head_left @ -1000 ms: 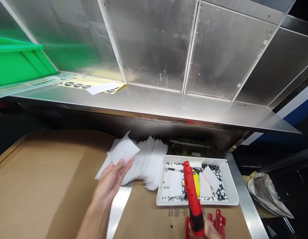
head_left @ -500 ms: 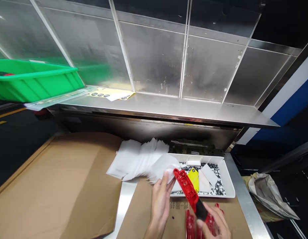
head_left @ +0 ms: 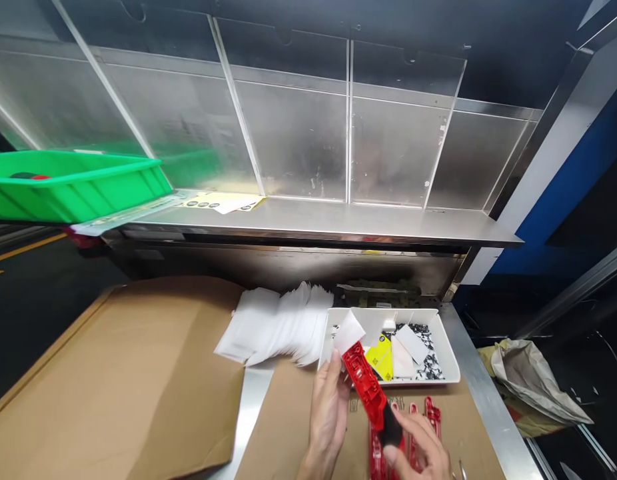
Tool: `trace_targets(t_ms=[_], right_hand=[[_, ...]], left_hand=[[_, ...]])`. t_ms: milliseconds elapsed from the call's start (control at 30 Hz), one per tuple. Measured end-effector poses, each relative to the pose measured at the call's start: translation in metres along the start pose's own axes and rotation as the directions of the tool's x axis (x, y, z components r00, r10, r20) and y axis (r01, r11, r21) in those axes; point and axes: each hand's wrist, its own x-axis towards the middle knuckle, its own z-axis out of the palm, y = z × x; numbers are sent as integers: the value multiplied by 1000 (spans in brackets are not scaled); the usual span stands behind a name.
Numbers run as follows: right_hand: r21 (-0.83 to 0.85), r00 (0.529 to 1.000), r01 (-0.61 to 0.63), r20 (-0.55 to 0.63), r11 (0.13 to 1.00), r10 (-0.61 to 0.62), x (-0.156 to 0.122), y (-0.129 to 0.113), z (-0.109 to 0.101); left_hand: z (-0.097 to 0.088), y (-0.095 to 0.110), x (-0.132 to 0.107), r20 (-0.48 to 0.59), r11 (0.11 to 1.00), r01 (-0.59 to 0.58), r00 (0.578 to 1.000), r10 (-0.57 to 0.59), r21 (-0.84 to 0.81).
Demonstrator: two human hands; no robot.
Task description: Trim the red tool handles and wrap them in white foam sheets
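Observation:
My right hand (head_left: 418, 450) grips the dark lower end of a long red plastic part (head_left: 366, 387), which slants up and to the left. My left hand (head_left: 330, 407) is closed on a small white paper slip (head_left: 349, 331) and holds it against the top end of the red part. Both hands are low in the picture, just in front of a white tray (head_left: 451, 363). The tray holds white slips, a yellow label (head_left: 381, 355) and many small black pieces. A fanned pile of white slips (head_left: 276, 323) lies left of the tray.
Several more red parts (head_left: 426, 417) lie on the brown cardboard (head_left: 128, 373) that covers the bench. A steel shelf (head_left: 338, 223) above carries yellow sticker sheets (head_left: 218, 201) and a green bin (head_left: 68, 183). A crumpled bag (head_left: 531, 380) hangs at the right.
My left hand took a white slip from the pile and carried it right to the red part's top end. The camera tilted up, and my right hand tipped the red part leftward.

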Motion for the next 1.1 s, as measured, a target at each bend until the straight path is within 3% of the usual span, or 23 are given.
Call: trace_targets(t_ms=[267, 400, 633, 733, 867, 1000, 1100], right_hand=[[-40, 997, -63, -39, 997, 61, -3, -2, -12], [79, 995, -99, 3, 992, 99, -8, -7, -6], [181, 987, -143, 99, 973, 126, -7, -15, -10], [182, 985, -144, 125, 973, 123, -9, -19, -11], [-6, 996, -27, 82, 1000, 28, -13, -30, -9], [-97, 990, 77, 126, 992, -65, -16, -33, -10], [-82, 980, 99, 181, 992, -83, -16, -27, -16]], left_hand=[[-25, 7, -15, 145, 977, 31, 987, -63, 213], [-33, 1, -26, 199, 946, 48, 973, -116, 319], [-47, 12, -52, 300, 830, 127, 894, -334, 544], [-59, 4, -56, 244, 886, 206, 913, -327, 415], [-60, -21, -62, 91, 974, 224, 970, -226, 36], [-46, -36, -72, -26, 933, 300, 950, -311, -199], [-41, -37, -81, -37, 883, 341, 928, -372, -323]])
